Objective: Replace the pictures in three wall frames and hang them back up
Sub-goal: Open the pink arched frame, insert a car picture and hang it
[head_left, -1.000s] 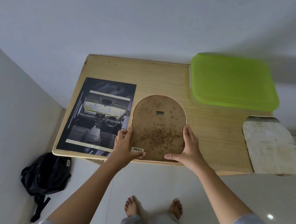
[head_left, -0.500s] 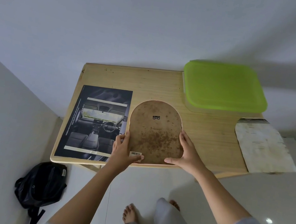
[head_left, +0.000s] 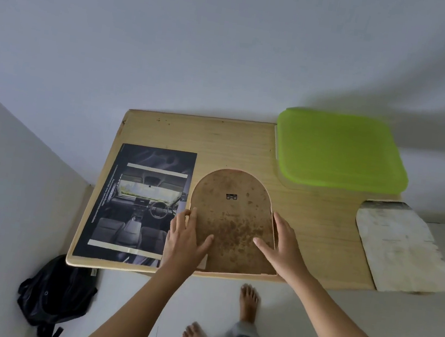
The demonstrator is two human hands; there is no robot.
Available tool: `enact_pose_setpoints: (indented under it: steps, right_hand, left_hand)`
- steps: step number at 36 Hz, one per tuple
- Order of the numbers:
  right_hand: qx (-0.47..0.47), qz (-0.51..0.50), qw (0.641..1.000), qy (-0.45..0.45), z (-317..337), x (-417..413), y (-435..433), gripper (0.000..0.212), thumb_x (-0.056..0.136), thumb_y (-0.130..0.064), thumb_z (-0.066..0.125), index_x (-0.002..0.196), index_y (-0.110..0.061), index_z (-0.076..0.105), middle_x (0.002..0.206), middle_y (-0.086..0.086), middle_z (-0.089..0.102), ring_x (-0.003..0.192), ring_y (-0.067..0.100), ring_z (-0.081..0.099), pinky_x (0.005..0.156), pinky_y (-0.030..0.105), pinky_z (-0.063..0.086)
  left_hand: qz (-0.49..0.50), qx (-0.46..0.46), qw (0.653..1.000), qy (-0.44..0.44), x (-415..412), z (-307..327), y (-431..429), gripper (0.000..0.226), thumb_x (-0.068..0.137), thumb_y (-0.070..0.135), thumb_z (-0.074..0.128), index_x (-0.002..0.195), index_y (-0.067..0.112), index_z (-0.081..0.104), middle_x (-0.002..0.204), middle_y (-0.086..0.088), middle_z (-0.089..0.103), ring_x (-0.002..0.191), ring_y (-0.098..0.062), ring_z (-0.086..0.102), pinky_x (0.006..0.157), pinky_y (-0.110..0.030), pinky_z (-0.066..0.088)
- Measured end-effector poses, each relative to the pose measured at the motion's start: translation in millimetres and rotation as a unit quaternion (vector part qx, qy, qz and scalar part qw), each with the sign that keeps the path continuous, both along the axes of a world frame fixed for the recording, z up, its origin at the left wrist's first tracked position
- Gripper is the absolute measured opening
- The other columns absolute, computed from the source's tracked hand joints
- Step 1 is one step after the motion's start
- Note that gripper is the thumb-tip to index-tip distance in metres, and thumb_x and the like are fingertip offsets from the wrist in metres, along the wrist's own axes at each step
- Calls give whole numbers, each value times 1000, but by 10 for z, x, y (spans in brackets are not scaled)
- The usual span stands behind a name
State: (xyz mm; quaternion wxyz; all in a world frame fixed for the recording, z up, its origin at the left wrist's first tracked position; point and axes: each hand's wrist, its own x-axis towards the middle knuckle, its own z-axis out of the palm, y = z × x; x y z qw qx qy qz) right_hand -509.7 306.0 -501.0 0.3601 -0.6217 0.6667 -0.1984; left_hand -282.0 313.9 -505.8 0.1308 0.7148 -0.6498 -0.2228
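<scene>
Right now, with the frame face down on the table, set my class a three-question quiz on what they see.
1. True or false: the left hand and the right hand both rest on the back of the frame.
2. What lies on the table left of the frame? A mirror; B car picture; C laptop.
3. Fill in: the box at the far right has a ____ lid.
Key: 1 true; 2 B; 3 green.

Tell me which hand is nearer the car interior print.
Left. The left hand rests on the arched frame at its left edge, right beside the print; the right hand rests on its right edge, farther away.
</scene>
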Motion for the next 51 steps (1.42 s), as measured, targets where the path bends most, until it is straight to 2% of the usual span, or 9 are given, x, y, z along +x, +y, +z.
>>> enact_pose_setpoints:
  steps: [4,9,22,31,36,39,43,47,51]
  right_hand:
    - [0,-53,998,-20,-21,131,-201,73,87,-28,60,147,-15,20,150,4,29,138,17,24,114,32,21]
    - [-10,-79,997,1,-46,258,-313,71,87,-23,60,146,-10,21,148,8,30,136,23,24,113,33,22]
    - [3,-167,977,-130,-96,149,-509,52,81,-13,67,130,-12,52,122,5,59,112,15,56,100,36,45]
    - [7,-191,957,-219,-89,133,-437,42,92,-12,54,133,-7,49,129,6,56,120,12,52,107,34,39]
    - [-8,-200,941,-272,-10,125,-462,40,90,-8,56,130,-6,50,113,9,58,92,4,55,84,9,44]
    - [-32,-187,939,-286,91,161,-483,40,90,-11,56,130,-8,50,111,13,58,90,11,55,80,10,46]
    - [-60,-171,936,-302,341,249,-535,41,89,-14,58,130,-13,53,103,10,58,91,20,57,84,26,48]
    - [-126,-140,935,-302,633,357,-563,40,88,-13,60,127,-12,54,89,-1,54,65,-1,48,62,11,40]
    - [-222,-102,926,-288,984,512,-548,38,87,-9,62,124,-10,57,85,6,54,60,-3,49,57,8,39]
  left_hand:
    - [-58,-1,996,-70,-151,-79,-153,79,87,67,21,149,19,8,157,-4,4,145,-26,4,114,-43,12]
    - [-68,-4,993,-100,-232,-263,-226,73,92,64,12,148,16,16,154,-13,16,143,-30,9,117,-38,-4]
    - [-63,-9,991,-119,-251,-340,-212,72,94,61,12,149,15,14,155,-13,14,143,-26,5,115,-36,-1]
    - [-61,-17,993,-99,-246,-309,-195,70,94,61,12,149,18,12,155,-10,13,143,-27,9,116,-35,-2]
    - [-60,-25,996,-57,-217,-269,-199,75,90,67,7,149,20,10,156,-7,6,144,-26,4,115,-30,-10]
    - [-53,-36,998,-13,-196,-214,-186,83,81,75,-2,147,26,1,156,0,-5,144,-18,-11,114,-29,-14]
    - [-28,-45,998,21,-192,-50,-246,86,78,77,2,149,28,4,158,2,-4,142,-11,-18,114,-32,-8]
    - [-9,-84,989,123,-230,301,-484,67,90,61,31,147,30,17,156,0,8,144,-19,3,117,-42,13]
    - [-7,-126,963,237,-325,884,-767,60,93,55,33,146,35,17,146,0,30,133,-19,31,107,-43,34]
